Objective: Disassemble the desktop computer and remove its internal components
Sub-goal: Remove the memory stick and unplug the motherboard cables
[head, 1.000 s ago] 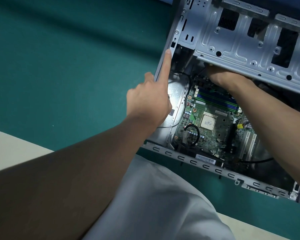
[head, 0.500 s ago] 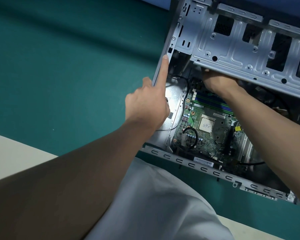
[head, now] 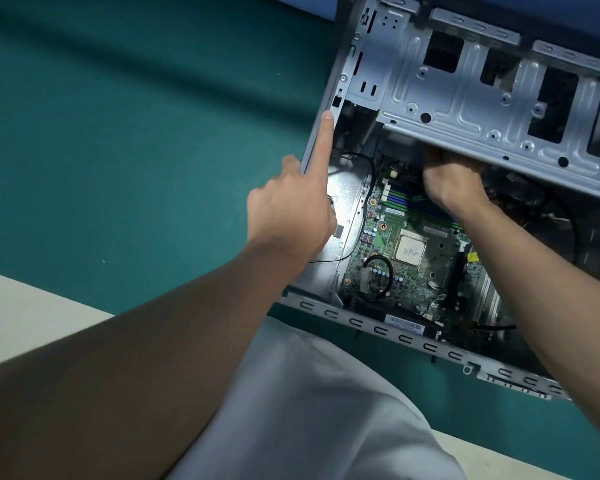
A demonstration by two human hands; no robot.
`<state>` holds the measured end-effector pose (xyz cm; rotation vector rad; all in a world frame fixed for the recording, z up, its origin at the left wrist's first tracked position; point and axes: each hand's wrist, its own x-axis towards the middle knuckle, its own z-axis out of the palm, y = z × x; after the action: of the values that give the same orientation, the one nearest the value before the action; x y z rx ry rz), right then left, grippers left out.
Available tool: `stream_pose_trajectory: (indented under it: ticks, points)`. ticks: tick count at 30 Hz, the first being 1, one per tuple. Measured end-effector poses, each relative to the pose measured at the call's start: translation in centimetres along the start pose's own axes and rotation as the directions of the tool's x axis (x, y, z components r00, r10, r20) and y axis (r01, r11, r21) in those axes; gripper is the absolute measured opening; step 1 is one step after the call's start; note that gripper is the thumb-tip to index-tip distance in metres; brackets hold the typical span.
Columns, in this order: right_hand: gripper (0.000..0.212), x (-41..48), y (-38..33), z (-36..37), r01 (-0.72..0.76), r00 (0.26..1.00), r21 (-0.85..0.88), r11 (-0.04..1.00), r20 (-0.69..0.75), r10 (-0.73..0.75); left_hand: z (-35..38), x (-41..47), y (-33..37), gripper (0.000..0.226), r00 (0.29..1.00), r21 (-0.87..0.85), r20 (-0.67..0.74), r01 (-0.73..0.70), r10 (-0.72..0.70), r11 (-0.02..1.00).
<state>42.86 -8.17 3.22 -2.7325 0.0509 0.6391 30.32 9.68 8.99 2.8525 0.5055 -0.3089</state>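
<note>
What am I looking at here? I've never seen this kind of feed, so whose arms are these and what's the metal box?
The one view comes from a camera worn on a person's head, looking down at their own arms. The metal box is an open desktop computer case lying on a green mat. Inside is the green motherboard with its bare square processor. The left hand steadies the case, index finger stretched along its side edge. The right hand reaches under the grey drive cage; its fingers are hidden there, so what it grips cannot be seen. The pale cloth at the bottom is the person's clothing.
</note>
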Motion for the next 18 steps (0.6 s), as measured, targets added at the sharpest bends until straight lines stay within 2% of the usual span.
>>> stream_pose_trajectory:
  ticks: [4,6,12,18]
  points:
    - [0.036,0.1,0.1,0.6,0.058,0.981,-0.134,0.989,0.19,-0.031,-0.1,0.0,0.1,0.098,1.0,-0.003,0.007,0.001,-0.001,1.0]
    - [0.027,0.0,-0.2,0.7,0.038,0.977,-0.167,0.985,0.212,-0.002,-0.1,0.0,0.1,0.098,1.0,-0.009,0.009,0.001,-0.001,1.0]
    - [0.029,0.1,-0.9,1.5,0.063,0.972,-0.187,0.98,0.236,-0.018,0.0,-0.1,0.0,0.097,1.0,0.027,-0.023,-0.003,0.004,1.0]
    - [0.014,0.8,-1.2,1.6,0.081,0.959,-0.188,0.979,0.281,-0.026,0.2,-0.3,0.0,0.102,0.999,0.061,-0.032,-0.024,0.026,0.998]
